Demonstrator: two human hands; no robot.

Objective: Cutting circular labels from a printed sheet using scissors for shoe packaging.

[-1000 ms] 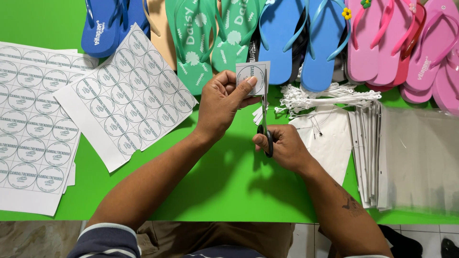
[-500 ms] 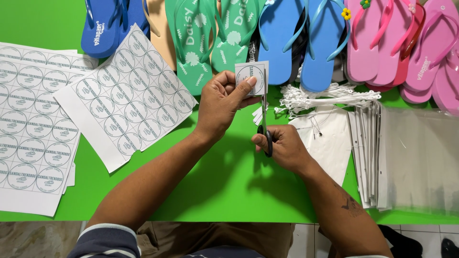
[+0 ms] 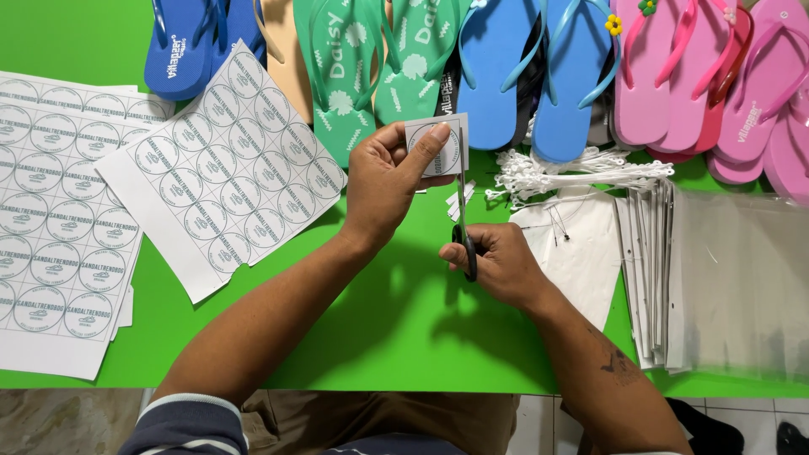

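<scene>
My left hand [image 3: 388, 181] pinches a small white paper square with a round printed label [image 3: 436, 145] between thumb and fingers, above the green table [image 3: 371, 320]. My right hand [image 3: 501, 263] grips black-handled scissors [image 3: 463, 211], blades pointing up along the right edge of the paper square. Small white paper offcuts [image 3: 459, 199] lie on the table just behind the scissors.
White sheets of round printed labels [image 3: 223, 168] and a stack of more sheets [image 3: 59, 219] lie at left. Blue, green, tan and pink flip-flops [image 3: 497, 67] line the far edge. White string ties [image 3: 573, 173], white paper [image 3: 581, 253] and clear plastic bags [image 3: 733, 278] sit at right.
</scene>
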